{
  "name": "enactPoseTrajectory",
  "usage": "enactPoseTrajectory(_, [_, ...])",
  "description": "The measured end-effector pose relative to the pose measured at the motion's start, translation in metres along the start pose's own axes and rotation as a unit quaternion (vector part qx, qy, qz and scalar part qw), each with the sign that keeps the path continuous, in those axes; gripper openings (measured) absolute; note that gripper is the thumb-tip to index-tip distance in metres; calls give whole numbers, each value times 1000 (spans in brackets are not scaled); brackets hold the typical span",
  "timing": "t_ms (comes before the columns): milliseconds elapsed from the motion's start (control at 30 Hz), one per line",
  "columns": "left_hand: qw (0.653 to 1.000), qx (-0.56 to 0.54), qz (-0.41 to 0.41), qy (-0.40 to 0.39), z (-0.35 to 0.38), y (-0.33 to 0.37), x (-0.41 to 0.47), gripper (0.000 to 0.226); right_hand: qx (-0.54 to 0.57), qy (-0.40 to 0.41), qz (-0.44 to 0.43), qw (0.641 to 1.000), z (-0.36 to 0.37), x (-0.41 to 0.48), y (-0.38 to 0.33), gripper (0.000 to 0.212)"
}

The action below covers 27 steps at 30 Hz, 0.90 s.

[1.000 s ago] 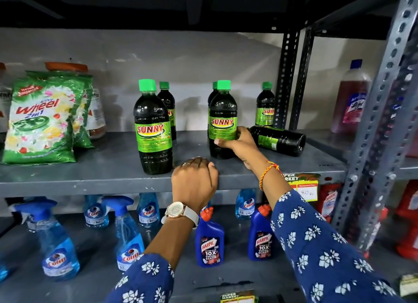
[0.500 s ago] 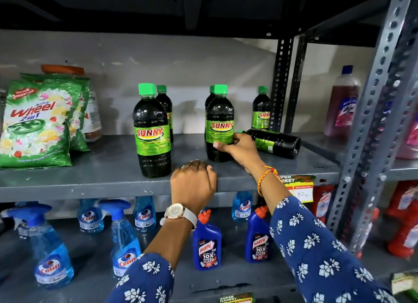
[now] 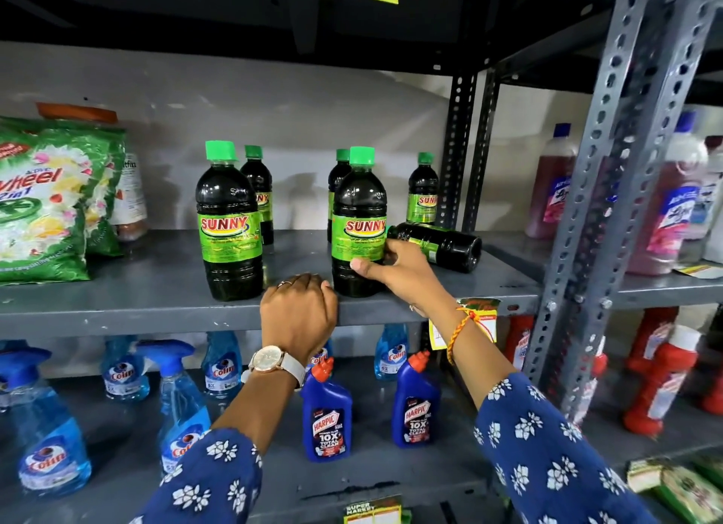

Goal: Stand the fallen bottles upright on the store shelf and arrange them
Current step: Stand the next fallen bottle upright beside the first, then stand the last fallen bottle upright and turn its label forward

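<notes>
So the person is working the middle shelf and it's mostly sorted already. Five of the dark Sunny bottles are standing: two big ones up front and three smaller-looking ones behind them near the wall. One fallen bottle is lying on its side at the right end of the shelf, base pointing right, neck tucked in behind the front right bottle. That makes six in total, five up and one down (as far as I can see, something could be hiding behind the front ones).

The right hand is wrapping around the lower label of that front right bottle, thumb across the front and fingers going round the back, right where the lying one's neck is. I can't tell whether the fingers are also touching the fallen one. The left hand is curling into a loose fist on the shelf's front edge, gripping no bottle, looks like it's just bracing there.

My guess at what's left: getting that last bottle upright, then tidying the rows, since the front left bottle is sitting well apart from the right one.

Below there are six blue spray bottles and two Harpic bottles, all standing.
</notes>
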<state>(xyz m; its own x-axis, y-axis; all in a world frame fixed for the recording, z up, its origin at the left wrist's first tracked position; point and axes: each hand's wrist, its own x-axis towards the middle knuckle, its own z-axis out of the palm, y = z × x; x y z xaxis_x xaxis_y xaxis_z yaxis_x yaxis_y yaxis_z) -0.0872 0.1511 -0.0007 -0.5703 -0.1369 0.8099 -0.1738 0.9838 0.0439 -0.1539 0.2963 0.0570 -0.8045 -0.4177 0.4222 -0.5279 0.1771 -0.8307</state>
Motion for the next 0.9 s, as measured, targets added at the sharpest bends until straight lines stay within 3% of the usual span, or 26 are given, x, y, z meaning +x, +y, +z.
enactPoseTrajectory(167, [1000,-14,4,-7,-1,2,0,38,-3,-26,-4,1000,-1,-3,2,37])
enactPoseTrajectory(267, [994,-86,-29,61,-1,6,-4,44,-43,-45,-5,998,-14,0,2,51])
enactPoseTrajectory(333, [983,-146,15,114,-7,25,-12,45,-55,24,-13,998,-38,10,0,65])
enactPoseTrajectory(400, [973,-170,120,104,-13,55,-18,46,-102,102,-18,989,-66,26,-1,63])
enactPoseTrajectory(467, [969,-164,179,48,-8,87,-15,49,-216,125,-8,968,-86,47,3,58])
enactPoseTrajectory(533, [978,-148,146,17,1,112,-1,44,-356,78,30,931,-90,63,10,65])
enactPoseTrajectory(600, [988,-120,97,-9,9,128,12,35,-487,25,90,868,-83,72,22,75])
enactPoseTrajectory(700, [994,-62,80,-30,18,130,21,31,-546,24,125,828,-74,76,35,72])
enactPoseTrajectory(800, [996,-43,77,-19,21,128,20,31,-542,54,90,834,-79,74,38,54])
enactPoseTrajectory(900, [996,-48,69,-24,23,128,22,28,-465,74,44,881,-94,70,45,56])
